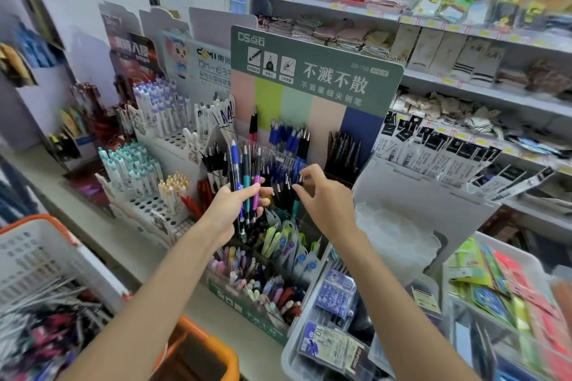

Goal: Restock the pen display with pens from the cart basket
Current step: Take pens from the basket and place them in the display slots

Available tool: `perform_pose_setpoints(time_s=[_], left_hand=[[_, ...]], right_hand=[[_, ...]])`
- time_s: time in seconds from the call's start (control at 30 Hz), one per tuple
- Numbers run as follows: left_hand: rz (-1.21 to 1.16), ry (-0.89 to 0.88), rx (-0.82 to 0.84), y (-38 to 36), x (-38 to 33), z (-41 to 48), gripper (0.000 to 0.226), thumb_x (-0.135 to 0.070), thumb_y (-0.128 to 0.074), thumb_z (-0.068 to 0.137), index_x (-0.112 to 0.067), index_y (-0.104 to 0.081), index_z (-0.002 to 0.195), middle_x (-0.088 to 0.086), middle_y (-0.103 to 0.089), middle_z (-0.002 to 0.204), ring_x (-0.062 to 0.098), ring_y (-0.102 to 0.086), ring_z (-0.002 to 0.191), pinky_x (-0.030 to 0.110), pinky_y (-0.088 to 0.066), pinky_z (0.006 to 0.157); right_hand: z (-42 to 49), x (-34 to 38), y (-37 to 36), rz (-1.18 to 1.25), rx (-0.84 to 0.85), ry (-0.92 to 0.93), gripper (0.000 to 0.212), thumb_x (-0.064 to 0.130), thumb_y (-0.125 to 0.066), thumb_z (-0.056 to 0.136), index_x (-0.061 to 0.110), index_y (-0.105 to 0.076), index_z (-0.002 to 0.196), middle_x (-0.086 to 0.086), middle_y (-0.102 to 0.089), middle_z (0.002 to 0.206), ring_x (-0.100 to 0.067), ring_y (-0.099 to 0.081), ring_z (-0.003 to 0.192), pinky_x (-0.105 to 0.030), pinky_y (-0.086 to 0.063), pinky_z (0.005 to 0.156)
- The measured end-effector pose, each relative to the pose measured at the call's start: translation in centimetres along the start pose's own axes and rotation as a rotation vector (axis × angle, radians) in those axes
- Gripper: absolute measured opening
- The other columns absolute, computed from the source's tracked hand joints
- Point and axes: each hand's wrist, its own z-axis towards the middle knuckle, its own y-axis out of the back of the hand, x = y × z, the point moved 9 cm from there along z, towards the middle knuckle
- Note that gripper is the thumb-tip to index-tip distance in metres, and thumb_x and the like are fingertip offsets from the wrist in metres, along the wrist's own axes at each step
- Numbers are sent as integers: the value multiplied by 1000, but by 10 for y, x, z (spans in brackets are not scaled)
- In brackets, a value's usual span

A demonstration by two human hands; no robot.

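My left hand [230,209] grips a bunch of several pens [244,176], blue, black, teal and purple, held upright in front of the pen display [312,83] with its green header card. My right hand [322,195] reaches into the display's clear rack and pinches the top of a dark pen [298,182] standing among other black and blue pens. The cart basket [46,254], white with an orange rim, sits at the lower left with many loose pens [46,325] piled in it.
White pen stands [145,170] with pastel pens line the counter on the left. A green box of assorted pens [257,281] sits below my hands. Grey bins of packaged stationery [334,312] are at the lower right. Shelves of towels and socks [433,49] rise behind.
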Motion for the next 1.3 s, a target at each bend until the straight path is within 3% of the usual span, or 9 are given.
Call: perform_pose_setpoints(time_s=[0.27, 0.37, 0.5, 0.57, 0.73, 0.93, 1.0, 1.13, 1.3], left_hand=[[-37, 26, 17, -3, 6, -1, 15, -9, -52, 101, -2, -62, 111, 8, -76, 88, 13, -67, 66, 24, -56, 55], [-29, 33, 38, -3, 7, -2, 18, -9, -54, 100, -3, -63, 114, 8, -76, 90, 14, -68, 68, 24, -57, 57], [-31, 29, 86, -3, 5, -4, 21, -9, -55, 100, -2, -63, 117, 9, -75, 93, 15, -68, 71, 25, -58, 59], [-28, 26, 117, -6, 4, -6, 22, -9, -55, 99, -1, -63, 118, 9, -74, 93, 16, -69, 72, 25, -58, 60], [19, 10, 182, -20, 1, -12, 20, -11, -55, 100, -2, -64, 115, 11, -73, 95, 16, -69, 74, 25, -56, 59], [59, 4, 205, -20, -3, -13, 20, -14, -55, 100, -7, -64, 116, 12, -75, 99, 21, -72, 82, 30, -58, 65], [23, -26, 147, -9, -8, -9, 23, -12, -52, 101, -3, -63, 119, 15, -74, 101, 24, -73, 84, 32, -59, 66], [-102, -63, -128, 39, -16, 3, 22, -12, -51, 102, -4, -63, 118, 10, -73, 92, 16, -70, 68, 25, -57, 58], [-74, -89, -221, 73, -17, 7, 22, -17, -51, 103, -6, -62, 120, 3, -61, 84, 10, -49, 56, 24, -43, 53]], right_hand=[[0, -2, -17, -157, 181, 48, 18, 34, -59, 99, 18, -65, 101, 2, -69, 67, -21, -63, 56, -26, -33, 46], [2, -1, -16, -115, 220, 32, 22, 29, -55, 100, 19, -69, 113, 2, -73, 80, -19, -66, 68, -30, -41, 53], [6, -5, 6, 197, 54, -68, 23, 13, -60, 97, 13, -69, 118, 3, -68, 75, -8, -51, 51, -32, -49, 51], [9, -6, 15, 341, 0, -128, 21, 9, -61, 96, 12, -69, 116, 1, -70, 79, -11, -53, 50, -30, -50, 51], [20, 4, 2, 547, 96, -278, 35, 21, -65, 96, 20, -57, 130, 7, -70, 93, -8, -67, 78, -21, -55, 75], [27, 21, -14, 632, 120, -278, 35, 17, -68, 93, 17, -60, 127, 2, -70, 94, -9, -68, 85, -23, -55, 78], [36, 26, -5, 624, 33, -252, 33, 15, -69, 93, 16, -61, 125, 3, -69, 92, -6, -66, 85, -19, -53, 78], [59, 33, 20, 587, -187, -178, 32, 11, -67, 94, 13, -57, 124, 12, -63, 87, 4, -61, 81, -11, -49, 78], [79, 55, 1, 447, -150, -39, 32, 8, -66, 94, 9, -56, 125, 0, -66, 94, -15, -64, 85, -32, -56, 84]])
